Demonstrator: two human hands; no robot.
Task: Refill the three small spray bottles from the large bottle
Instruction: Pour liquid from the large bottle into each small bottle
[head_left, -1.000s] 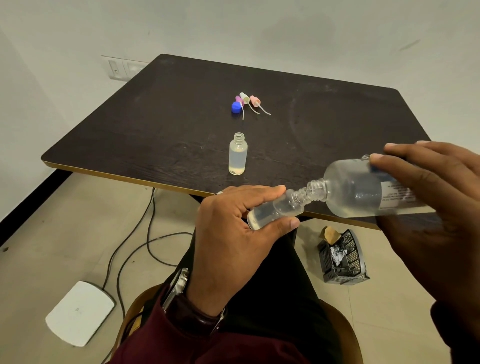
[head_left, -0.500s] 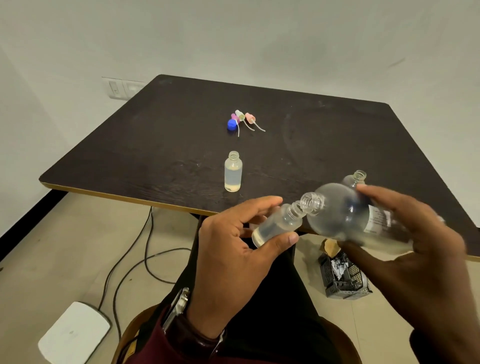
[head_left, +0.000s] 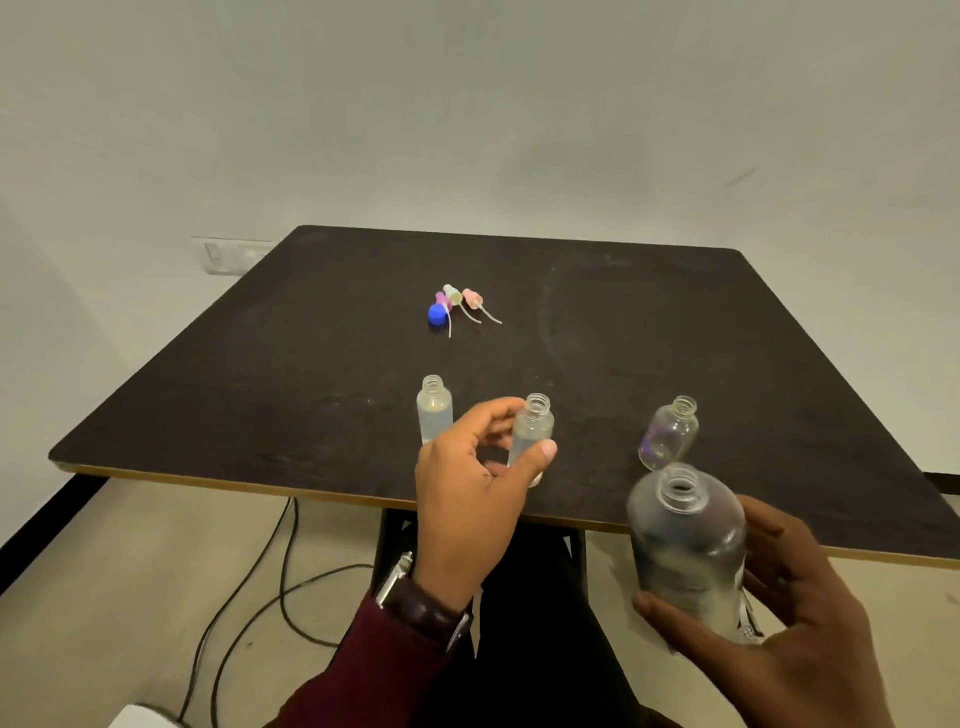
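Observation:
My left hand (head_left: 470, 493) holds a small clear bottle (head_left: 531, 431) upright near the table's front edge, thumb and fingers around its lower half; liquid shows inside. A second small bottle (head_left: 434, 410) with liquid stands just to its left. A third small bottle (head_left: 669, 434) stands at the right and looks nearly empty. My right hand (head_left: 779, 618) grips the large clear bottle (head_left: 685, 545) upright, uncapped, in front of the table edge. Three spray heads (head_left: 460, 301) with thin tubes and a blue cap (head_left: 437, 313) lie farther back on the dark table (head_left: 675, 338).
A wall switch plate (head_left: 228, 255) sits behind the table's left corner. Black cables (head_left: 249, 592) trail over the floor under the table. A white flat object (head_left: 140, 717) lies at the bottom left on the floor.
The large bottle has swung from tilted, mouth at the small bottle, to upright and drawn down right. My left hand has carried the small bottle up and forward over the table. The view has tilted up.

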